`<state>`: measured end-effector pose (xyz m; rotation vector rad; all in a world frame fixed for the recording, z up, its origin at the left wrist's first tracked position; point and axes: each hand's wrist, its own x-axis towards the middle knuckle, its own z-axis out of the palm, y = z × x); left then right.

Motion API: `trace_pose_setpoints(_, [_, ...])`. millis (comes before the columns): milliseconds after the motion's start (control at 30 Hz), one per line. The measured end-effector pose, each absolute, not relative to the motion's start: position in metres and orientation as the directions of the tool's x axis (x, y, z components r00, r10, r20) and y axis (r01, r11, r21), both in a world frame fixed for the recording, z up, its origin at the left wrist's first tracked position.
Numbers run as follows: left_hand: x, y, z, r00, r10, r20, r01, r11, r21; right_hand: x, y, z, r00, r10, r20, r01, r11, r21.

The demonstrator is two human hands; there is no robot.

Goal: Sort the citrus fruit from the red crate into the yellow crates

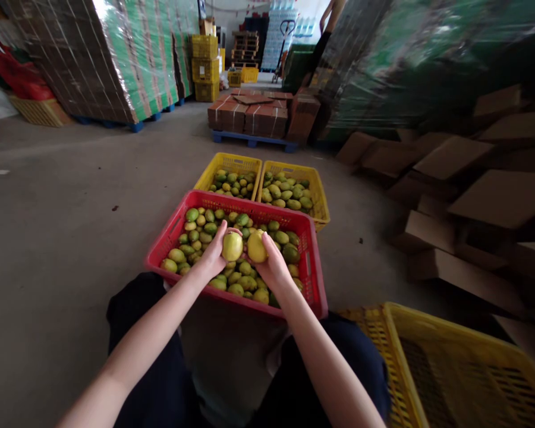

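Over a red crate (pixel 320 279) full of green and yellow lemons (pixel 245 282), I hold up one fruit in each hand. My left hand (pixel 214 252) is closed around a yellow-green lemon (pixel 232 246), its thumb along the near side. In my right hand (pixel 273 257) is a yellower lemon (pixel 257 247), with the fingers wrapped round it. The two held lemons are side by side with a small gap between them. Parts of the fingers are hidden behind the fruit.
Two yellow crates (pixel 323 205) with more lemons stand just beyond the red one. Another yellow crate (pixel 455 333) is by my right knee. Cardboard boxes (pixel 459 267) lie heaped at right. Ahead are flattened cartons on a blue pallet (pixel 252 140) and a pallet jack (pixel 286 47); a person stands far back.
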<state>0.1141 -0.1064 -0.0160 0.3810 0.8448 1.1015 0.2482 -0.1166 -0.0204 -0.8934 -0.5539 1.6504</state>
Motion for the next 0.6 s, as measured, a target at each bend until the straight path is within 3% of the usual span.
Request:
trace_pose_setpoints(133, [0.1161,-0.1063,-0.0140,0.188,0.817,-0.545,-0.729,0.488,0.480,0.2488,-0.1123,-0.0226,-0.080,0.909,-0.409,-0.595,-0.373,-0.712])
trace_pose_setpoints(267, [0.1168,-0.1064,-0.0108,0.091,0.809,-0.580,-0.744,0.443,0.501,0.2485,-0.1105,-0.0242,-0.056,0.811,-0.583,-0.606,-0.491,-0.626])
trace_pose_setpoints(367, [0.1155,-0.1051,-0.0107,0.074,0.828,-0.556,-0.760,0.408,0.506,0.2481,-0.1122,-0.0222,-0.079,0.821,-0.565,-0.637,-0.478,-0.605])
trace_pose_setpoints(500, [0.1126,-0.1033,-0.0158,0.174,0.836,-0.521,-0.790,0.434,0.432,0.2480,-0.1135,-0.0171,-0.090,0.864,-0.496,-0.659,-0.425,-0.620])
trace_pose_setpoints(600, [0.1122,-0.1030,-0.0203,0.140,0.862,-0.487,-0.799,0.389,0.459,0.2476,-0.1120,-0.0177,-0.068,0.849,-0.523,-0.659,-0.432,-0.615])
